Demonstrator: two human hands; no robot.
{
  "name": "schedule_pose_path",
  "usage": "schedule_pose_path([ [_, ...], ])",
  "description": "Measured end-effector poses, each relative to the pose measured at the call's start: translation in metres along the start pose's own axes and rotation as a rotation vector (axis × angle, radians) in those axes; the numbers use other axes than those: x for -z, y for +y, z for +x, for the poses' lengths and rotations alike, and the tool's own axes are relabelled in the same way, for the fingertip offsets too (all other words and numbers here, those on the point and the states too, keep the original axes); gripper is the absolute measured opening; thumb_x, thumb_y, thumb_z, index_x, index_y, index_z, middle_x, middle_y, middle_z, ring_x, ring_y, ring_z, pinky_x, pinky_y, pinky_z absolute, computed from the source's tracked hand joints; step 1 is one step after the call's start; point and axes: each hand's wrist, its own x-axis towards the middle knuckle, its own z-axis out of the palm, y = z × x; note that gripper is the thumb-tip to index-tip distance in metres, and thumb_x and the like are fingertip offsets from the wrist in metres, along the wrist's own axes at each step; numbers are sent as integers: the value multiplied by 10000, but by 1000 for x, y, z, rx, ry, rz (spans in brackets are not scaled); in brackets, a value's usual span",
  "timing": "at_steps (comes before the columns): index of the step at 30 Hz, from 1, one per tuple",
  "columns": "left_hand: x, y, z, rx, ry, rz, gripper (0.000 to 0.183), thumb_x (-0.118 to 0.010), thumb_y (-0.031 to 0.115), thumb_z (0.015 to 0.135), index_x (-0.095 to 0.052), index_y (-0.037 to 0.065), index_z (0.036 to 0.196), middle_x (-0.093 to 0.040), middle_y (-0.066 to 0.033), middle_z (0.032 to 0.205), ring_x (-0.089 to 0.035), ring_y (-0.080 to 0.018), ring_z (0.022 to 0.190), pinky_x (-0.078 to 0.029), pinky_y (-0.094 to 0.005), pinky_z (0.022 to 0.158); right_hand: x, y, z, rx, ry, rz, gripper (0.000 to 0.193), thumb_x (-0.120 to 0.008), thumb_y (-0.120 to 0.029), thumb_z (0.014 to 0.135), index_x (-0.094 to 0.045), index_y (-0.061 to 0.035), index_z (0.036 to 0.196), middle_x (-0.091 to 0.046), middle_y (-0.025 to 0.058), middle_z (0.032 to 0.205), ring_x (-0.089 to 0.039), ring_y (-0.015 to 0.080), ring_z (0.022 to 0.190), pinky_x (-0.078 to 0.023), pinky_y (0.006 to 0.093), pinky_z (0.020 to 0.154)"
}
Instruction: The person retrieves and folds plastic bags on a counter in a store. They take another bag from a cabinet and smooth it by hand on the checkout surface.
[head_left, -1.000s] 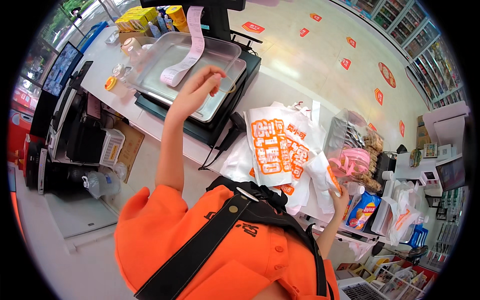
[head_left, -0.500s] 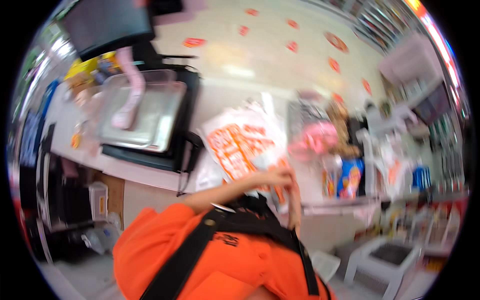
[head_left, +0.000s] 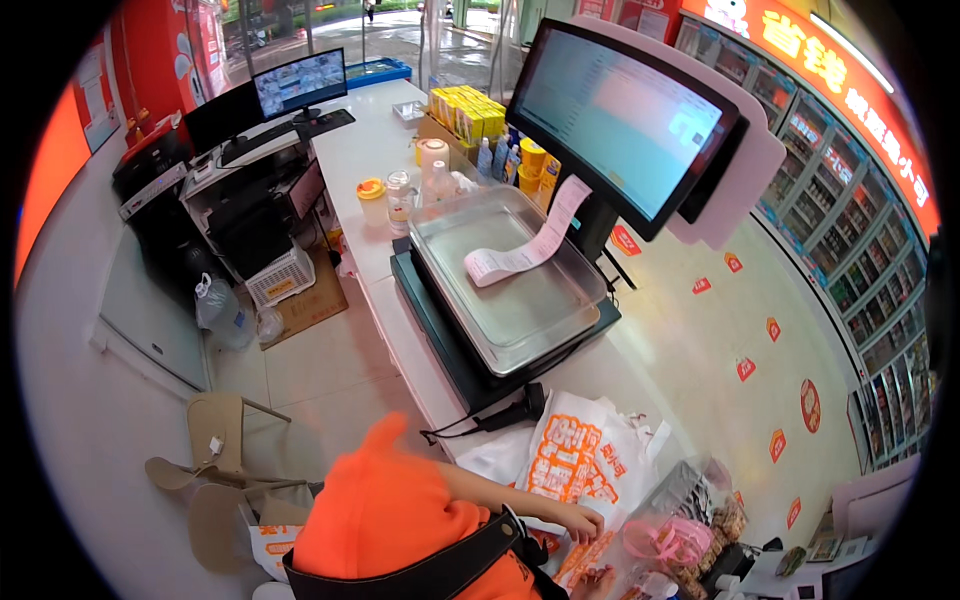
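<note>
My left hand (head_left: 580, 521) is closed on the edge of a white plastic bag with orange print (head_left: 586, 560), low in the picture. Just below it, at the lower edge, part of my right hand (head_left: 600, 579) shows with its fingers curled at the same bag. Another white plastic bag with orange print (head_left: 570, 455) lies flat on the counter beyond my left hand. To the right of my hands are a pink ribbon-like bundle (head_left: 668, 540) and clear packs of brown snacks (head_left: 725, 525).
A scale with a clear tray (head_left: 500, 300) stands on the counter, a curled paper receipt (head_left: 525, 255) over it. Behind it are a touch screen (head_left: 625, 120) and yellow boxes (head_left: 467, 115). A black hand scanner (head_left: 515, 408) lies near the bags. Chairs (head_left: 215, 435) stand at left.
The view has swung left and up, so the scale, screen and counter's far end show more fully. My hands now appear lower in the picture, still close together at the bag.
</note>
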Motion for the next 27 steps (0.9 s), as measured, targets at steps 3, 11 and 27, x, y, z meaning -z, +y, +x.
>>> schedule_pose_path([
  [3,34,6,-26,-9,343,4,193,-534,229,822,-547,85,949,-586,-33,800,-573,-131,671,-464,-281,588,-15,-58,-39,390,32,-575,417,-568,-50,807,-485,48,1203,-482,191,1191,-467,289,1120,-434,372,888],
  [11,88,-35,-83,16,919,-258,282,-564,219,831,-498,17,1016,-548,-32,793,-531,-103,692,-463,-263,573,-32,-107,-49,573,102,-619,426,-586,-134,837,-468,14,1219,-503,126,1114,-501,216,993,-450,312,810],
  [27,75,-20,-78,213,724,-221,304,-587,289,798,-534,36,957,-604,-64,840,-593,-142,707,-484,-264,605,-136,50,15,419,-370,-1241,963,-738,-368,646,-236,-1,1382,-278,341,1341,-274,469,1222,-280,524,1002],
])
